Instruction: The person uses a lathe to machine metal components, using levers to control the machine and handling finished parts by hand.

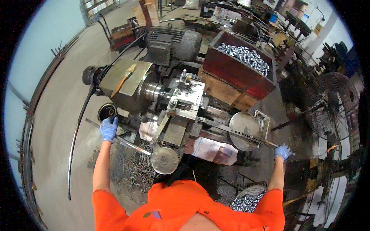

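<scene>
- Workshop floor of bare concrete spreads around an old lathe (pixel 162 104), with clutter, shelves and a standing fan (pixel 334 101) at the right edge.
- Behind the lathe, a red bin (pixel 235 71) sits raised on wooden blocks, full of shiny short metal pieces, close enough to reach from the working position.
- A paint brush (pixel 124 80) lies on the flat top of the lathe's housing, handy for sweeping chips; metal shavings (pixel 135 169) are heaped on the floor below.
- The left hand (pixel 108 129), in a blue glove, is clenched around the upper end of a long thin lever (pixel 127 142) that slants down to the right along the lathe's front.
- The right hand (pixel 283 152), also gloved in blue, is stretched out to the far end of a long flat bar with holes (pixel 235 133); its fingers seem curled on the bar's tip, though the view is too small to be sure.
- A white basket (pixel 246 198) of finished metal pieces stands by the person's right side.
</scene>
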A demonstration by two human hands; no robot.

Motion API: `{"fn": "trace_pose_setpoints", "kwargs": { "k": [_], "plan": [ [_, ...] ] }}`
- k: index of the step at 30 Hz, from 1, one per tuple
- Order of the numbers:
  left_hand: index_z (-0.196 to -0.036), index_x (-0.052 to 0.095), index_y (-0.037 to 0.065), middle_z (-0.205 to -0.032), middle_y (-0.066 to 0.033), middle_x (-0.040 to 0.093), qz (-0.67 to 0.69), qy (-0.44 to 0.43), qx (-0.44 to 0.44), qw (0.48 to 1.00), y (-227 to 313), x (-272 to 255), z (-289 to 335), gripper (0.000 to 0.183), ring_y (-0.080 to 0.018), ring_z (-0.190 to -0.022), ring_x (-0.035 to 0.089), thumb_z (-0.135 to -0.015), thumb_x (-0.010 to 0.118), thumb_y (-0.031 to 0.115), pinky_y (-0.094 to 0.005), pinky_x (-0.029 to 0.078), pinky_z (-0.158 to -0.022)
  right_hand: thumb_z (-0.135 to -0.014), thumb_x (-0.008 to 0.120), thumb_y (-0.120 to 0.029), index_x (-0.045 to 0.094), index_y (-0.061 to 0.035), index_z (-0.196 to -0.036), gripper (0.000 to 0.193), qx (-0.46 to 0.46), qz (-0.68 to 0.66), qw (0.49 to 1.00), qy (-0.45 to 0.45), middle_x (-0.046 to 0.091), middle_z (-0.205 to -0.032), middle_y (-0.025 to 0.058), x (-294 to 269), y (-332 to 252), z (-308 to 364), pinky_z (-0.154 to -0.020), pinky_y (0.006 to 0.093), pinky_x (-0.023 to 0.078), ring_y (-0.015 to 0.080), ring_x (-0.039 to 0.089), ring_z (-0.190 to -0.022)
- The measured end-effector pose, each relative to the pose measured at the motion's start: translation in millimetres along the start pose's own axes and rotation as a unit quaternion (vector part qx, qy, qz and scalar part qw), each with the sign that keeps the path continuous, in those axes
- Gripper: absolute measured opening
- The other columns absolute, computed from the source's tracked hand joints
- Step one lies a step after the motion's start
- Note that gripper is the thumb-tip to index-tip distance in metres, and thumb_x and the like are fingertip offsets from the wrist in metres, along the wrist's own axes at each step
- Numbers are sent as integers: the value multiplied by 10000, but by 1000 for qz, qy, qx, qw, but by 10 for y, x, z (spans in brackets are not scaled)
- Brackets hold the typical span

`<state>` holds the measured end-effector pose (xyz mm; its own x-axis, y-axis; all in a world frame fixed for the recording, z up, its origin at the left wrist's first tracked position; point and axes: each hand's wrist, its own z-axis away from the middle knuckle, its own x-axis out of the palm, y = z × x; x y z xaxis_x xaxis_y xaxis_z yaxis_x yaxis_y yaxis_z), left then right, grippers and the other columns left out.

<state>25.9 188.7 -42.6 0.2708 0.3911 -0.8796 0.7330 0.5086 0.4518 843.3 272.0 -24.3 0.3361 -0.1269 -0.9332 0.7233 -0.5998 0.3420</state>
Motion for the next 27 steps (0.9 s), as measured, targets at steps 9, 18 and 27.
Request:
{"fn": "trace_pose_setpoints", "kwargs": {
  "k": [9, 18, 27],
  "plan": [
    [-975, 661, 39, -701, -84, 643, 480, 153, -152, 850, -1332, 342, 364, 259, -169, -595, 600, -857, 595, 259, -316, 482, -524, -758, 598, -470, 559, -56, -1166, 583, -159, -152, 964, 146, 493, -1259, 167, 265, -283, 1038, -1031, 435, 261, 320, 434, -1191],
    [-819, 673, 129, -816, -110, 665, -283, -78, 261, 919, -1311, 1098, 306, 403, -297, -775, 627, -810, 461, 472, -383, 474, -741, -710, 667, -485, 683, -47, -845, 458, -98, -324, 938, -81, 657, -860, 155, 335, -221, 1968, -802, 377, 463, 316, 608, -849],
    [-830, 693, 154, -800, -105, 670, -256, -145, 125, 947, -1157, 1564, 589, 366, -298, -747, 643, -777, 513, 467, -418, 498, -656, -698, 720, -356, 680, -9, -768, 356, -137, -356, 924, 12, 660, -747, 154, 381, -175, 2042, -702, 349, 498, 283, 640, -699]
  ]
}}
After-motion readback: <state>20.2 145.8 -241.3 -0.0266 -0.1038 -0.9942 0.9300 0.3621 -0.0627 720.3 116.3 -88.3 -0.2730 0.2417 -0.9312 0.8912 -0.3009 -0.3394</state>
